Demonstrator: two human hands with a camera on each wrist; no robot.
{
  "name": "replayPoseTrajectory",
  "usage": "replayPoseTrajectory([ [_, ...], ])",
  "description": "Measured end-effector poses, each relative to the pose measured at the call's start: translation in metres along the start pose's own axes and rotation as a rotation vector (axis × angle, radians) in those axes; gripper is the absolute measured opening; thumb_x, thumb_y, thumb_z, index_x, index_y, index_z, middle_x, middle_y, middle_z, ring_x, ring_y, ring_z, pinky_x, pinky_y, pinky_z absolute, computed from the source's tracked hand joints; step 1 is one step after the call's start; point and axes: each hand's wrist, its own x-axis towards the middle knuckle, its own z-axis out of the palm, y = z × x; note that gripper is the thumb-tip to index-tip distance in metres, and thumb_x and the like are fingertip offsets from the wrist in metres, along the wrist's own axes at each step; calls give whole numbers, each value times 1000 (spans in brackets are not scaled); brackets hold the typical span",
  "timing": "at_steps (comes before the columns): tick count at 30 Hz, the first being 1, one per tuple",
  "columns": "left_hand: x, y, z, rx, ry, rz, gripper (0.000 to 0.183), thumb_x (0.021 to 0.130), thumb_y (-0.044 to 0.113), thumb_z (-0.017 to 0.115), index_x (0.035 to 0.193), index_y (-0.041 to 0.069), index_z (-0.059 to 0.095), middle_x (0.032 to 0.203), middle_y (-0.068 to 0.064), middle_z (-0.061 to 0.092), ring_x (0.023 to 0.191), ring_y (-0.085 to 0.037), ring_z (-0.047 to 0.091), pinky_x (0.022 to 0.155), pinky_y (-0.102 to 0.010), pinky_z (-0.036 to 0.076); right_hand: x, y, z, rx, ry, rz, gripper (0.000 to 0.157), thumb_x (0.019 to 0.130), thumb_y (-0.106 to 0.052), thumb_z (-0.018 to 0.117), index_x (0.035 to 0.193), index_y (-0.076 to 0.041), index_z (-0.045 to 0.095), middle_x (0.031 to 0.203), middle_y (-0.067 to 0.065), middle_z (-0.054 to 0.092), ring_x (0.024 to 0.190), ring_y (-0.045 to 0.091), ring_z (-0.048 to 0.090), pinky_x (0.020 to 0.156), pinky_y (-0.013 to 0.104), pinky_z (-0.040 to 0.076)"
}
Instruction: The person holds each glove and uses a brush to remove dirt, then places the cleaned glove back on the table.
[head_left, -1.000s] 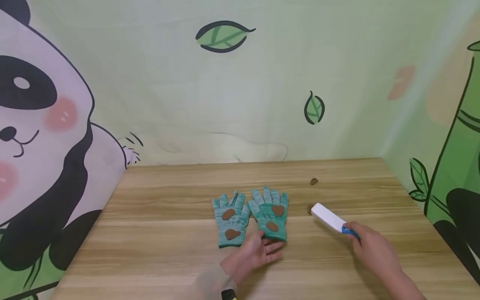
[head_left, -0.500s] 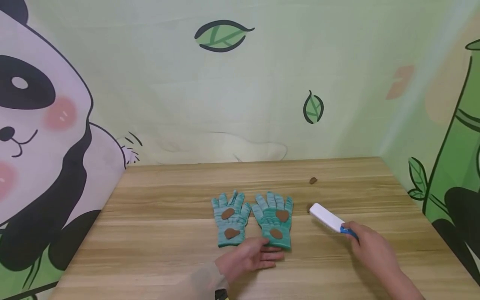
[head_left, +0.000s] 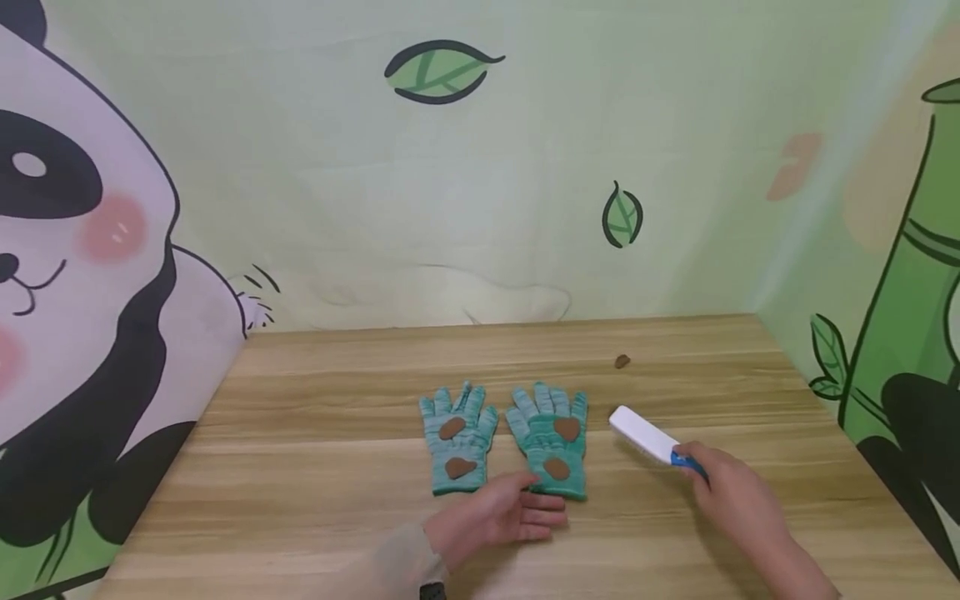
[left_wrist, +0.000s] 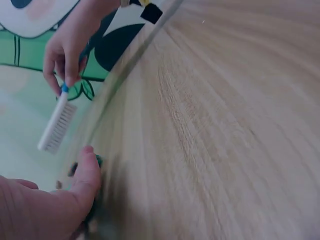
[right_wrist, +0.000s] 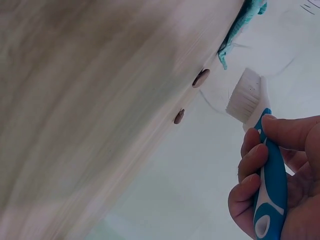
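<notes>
Two teal knitted gloves, a left one point(head_left: 458, 446) and a right one point(head_left: 553, 442), lie side by side on the wooden table, fingers pointing away. Each carries two brown patches. At the right glove's cuff is my left hand point(head_left: 495, 512), its thumb resting on the lower edge and its other visible fingers stretched out just below, palm turned up. My right hand point(head_left: 738, 496) grips the blue handle of a white-headed scrubbing brush point(head_left: 643, 435), to the right of the gloves. The right wrist view shows the brush's white bristles point(right_wrist: 244, 97) apart from the gloves.
One small brown lump point(head_left: 622, 361) sits toward the back of the table point(head_left: 300, 508). Another brown lump point(right_wrist: 201, 78) shows in the right wrist view, hidden in the head view. Behind the table hangs a printed backdrop point(head_left: 337, 208) with a panda and bamboo.
The right glove has shifted slightly right and toward me, away from the left glove, with my left hand at its cuff. The brush stays in my right hand and has barely moved.
</notes>
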Motion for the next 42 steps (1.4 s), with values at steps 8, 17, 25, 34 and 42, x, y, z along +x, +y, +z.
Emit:
replayPoseTrajectory([
  [8,-34,8,-16,475,-13,153,58,107,21,44,156,-7,31,142,-28,60,128,-41,63,106,-51,54,4,-8,3,-18,6,-56,20,90,-8,74,110,-7,72,101,17,78,84,35,75,63,50,56],
  [17,-11,22,-13,1604,97,611,37,105,30,59,139,18,62,150,-12,58,141,-29,55,113,-42,51,9,-14,7,-11,-13,-79,20,90,-7,74,110,-9,73,101,15,78,86,32,75,67,50,58],
  [25,28,28,5,1845,180,552,60,106,53,46,155,18,47,162,-9,44,152,-26,42,123,-38,40,15,-22,8,-28,-40,-84,20,91,-7,74,110,-10,73,101,13,79,86,30,75,68,48,58],
  [34,35,29,8,1848,260,401,58,105,55,45,152,20,52,161,-12,46,152,-26,43,122,-39,41,27,-25,17,-34,-31,-143,20,91,-7,74,110,-11,75,95,9,78,79,20,71,63,39,56],
  [42,38,33,10,1842,233,378,48,107,51,43,150,32,53,161,-10,46,152,-27,43,123,-41,39,37,-24,27,-47,-46,-243,23,87,-3,77,109,-11,76,106,12,79,98,32,76,81,48,62],
])
